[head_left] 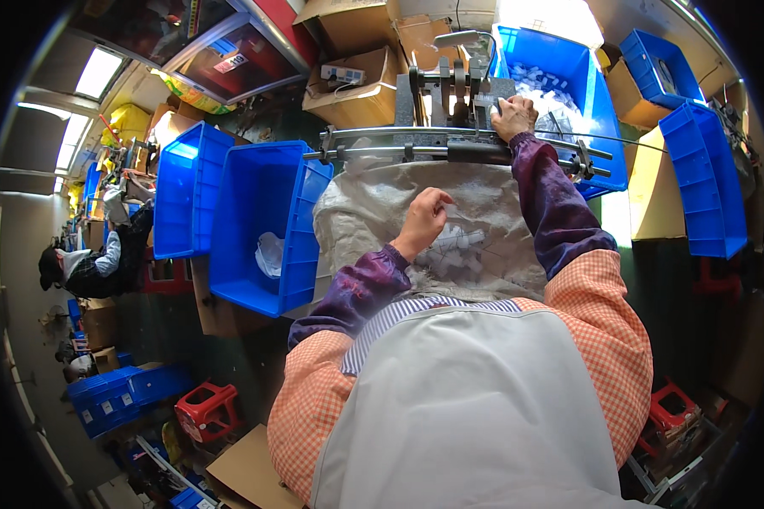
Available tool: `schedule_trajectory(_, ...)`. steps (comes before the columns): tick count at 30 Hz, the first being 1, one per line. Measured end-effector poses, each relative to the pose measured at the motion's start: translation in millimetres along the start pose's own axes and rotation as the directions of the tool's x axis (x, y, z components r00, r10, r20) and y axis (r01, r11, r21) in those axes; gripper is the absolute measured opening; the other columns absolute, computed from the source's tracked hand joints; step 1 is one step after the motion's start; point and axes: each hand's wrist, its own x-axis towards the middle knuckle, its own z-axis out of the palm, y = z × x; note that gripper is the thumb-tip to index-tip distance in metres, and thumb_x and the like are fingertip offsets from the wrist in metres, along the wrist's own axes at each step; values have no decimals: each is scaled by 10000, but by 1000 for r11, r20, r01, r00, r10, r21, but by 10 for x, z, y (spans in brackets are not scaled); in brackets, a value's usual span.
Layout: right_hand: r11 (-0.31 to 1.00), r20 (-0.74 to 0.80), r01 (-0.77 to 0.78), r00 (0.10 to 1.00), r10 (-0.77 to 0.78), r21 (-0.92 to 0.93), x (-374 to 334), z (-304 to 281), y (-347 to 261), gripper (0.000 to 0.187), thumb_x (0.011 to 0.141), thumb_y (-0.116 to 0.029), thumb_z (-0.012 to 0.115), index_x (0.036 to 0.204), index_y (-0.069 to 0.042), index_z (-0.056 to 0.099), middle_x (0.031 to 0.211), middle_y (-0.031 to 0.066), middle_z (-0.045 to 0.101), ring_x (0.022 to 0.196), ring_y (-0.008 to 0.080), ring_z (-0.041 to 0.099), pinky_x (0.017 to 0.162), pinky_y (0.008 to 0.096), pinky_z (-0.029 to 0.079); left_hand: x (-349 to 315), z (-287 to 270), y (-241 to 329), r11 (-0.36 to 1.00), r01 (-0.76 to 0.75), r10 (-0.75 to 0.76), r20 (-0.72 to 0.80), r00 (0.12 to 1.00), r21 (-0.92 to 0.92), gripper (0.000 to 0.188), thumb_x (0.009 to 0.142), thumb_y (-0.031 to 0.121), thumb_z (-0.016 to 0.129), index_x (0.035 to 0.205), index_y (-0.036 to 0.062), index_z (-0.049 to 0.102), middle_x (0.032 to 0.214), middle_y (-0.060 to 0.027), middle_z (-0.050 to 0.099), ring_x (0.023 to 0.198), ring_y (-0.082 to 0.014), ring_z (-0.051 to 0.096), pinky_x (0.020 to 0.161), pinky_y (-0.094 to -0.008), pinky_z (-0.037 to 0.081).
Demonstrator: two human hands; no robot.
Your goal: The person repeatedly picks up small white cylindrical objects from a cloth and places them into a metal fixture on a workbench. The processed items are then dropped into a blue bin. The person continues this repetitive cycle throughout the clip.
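My right hand (pixel 515 119) is up at the right side of a small bench machine (pixel 457 97) with dark round parts and metal rods. Its fingers are bent down onto a small grey piece (pixel 485 99) by the machine, whose kind is too small to make out. My left hand (pixel 424 222) hovers nearer to me, fingers curled in; anything they hold is hidden. Below it, small whitish translucent pieces (pixel 454 250) lie on a crumpled grey cloth sheet (pixel 361 199). The sheet hangs between the machine's front rail (pixel 382 153) and my apron.
At the right of the machine a blue bin (pixel 607 127) contains many pale pieces. On the left, a blue crate (pixel 259 178) has a white plastic bag (pixel 270 254) inside. Cardboard boxes (pixel 356 85) stand behind. A red stool (pixel 208 411) is at lower left; another person (pixel 106 259) sits far left.
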Motion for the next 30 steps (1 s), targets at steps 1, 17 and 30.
schedule_trajectory(1,1000,-3,4,1000,-4,15,-2,26,-38,316,771,-327,529,979,-111,628,1072,81,524,1083,277,400,906,442,292,9,-16,1,1000,-16,16,-4,1000,9,194,716,-61,509,887,1,578,796,-92,556,665,-182,554,617,-270,460)
schedule_trajectory(17,994,-56,71,996,-76,-84,8,83,-118,254,773,-263,523,958,-120,623,1012,85,553,1001,268,501,843,420,343,120,-349,161,993,116,-117,-48,992,-15,175,762,24,619,935,-3,607,854,-105,651,789,-162,634,701,-257,490)
schedule_trajectory(30,981,-218,-179,963,159,-75,302,-419,689,267,789,-227,506,1008,-87,569,960,159,605,863,311,612,761,453,463,393,-141,517,996,-92,91,-37,995,-19,160,769,9,624,925,-6,595,849,-102,621,752,-161,628,665,-253,491)
